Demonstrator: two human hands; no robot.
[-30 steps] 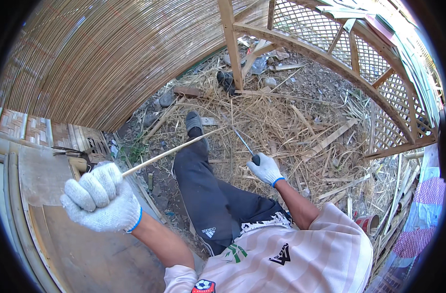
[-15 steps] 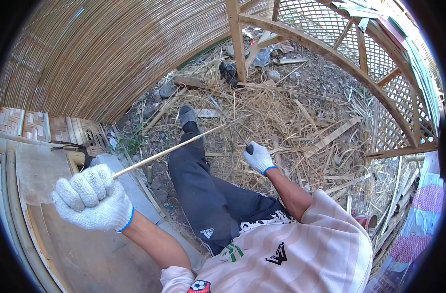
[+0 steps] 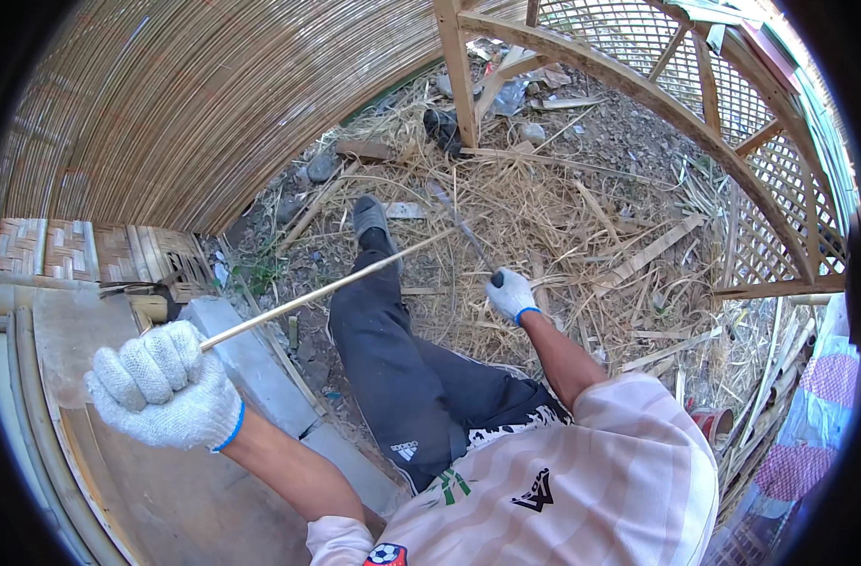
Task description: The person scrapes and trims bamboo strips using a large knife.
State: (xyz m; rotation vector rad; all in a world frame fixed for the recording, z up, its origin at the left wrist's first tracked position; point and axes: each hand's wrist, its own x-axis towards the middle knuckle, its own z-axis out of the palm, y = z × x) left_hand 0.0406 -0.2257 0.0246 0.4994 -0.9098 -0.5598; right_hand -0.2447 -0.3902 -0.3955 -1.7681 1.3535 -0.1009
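Note:
My left hand (image 3: 164, 385), in a white knit glove, is closed around the near end of a long thin bamboo strip (image 3: 326, 290). The strip runs up and to the right over my dark-trousered leg. My right hand (image 3: 511, 293), also gloved, grips the dark handle of a knife (image 3: 468, 236) whose blade points up and left and meets the far end of the strip. My outstretched foot in a grey shoe (image 3: 370, 215) lies just left of the blade.
Dry straw and bamboo offcuts (image 3: 581, 217) cover the ground ahead. A woven bamboo wall (image 3: 185, 104) curves over the left; a lattice frame (image 3: 770, 170) stands on the right. Grey concrete blocks (image 3: 251, 363) lie by my left leg, beside wooden boards (image 3: 91, 311).
My left hand has drawn back and down toward me with the strip. My right hand with the knife has moved up along the strip, away from my body.

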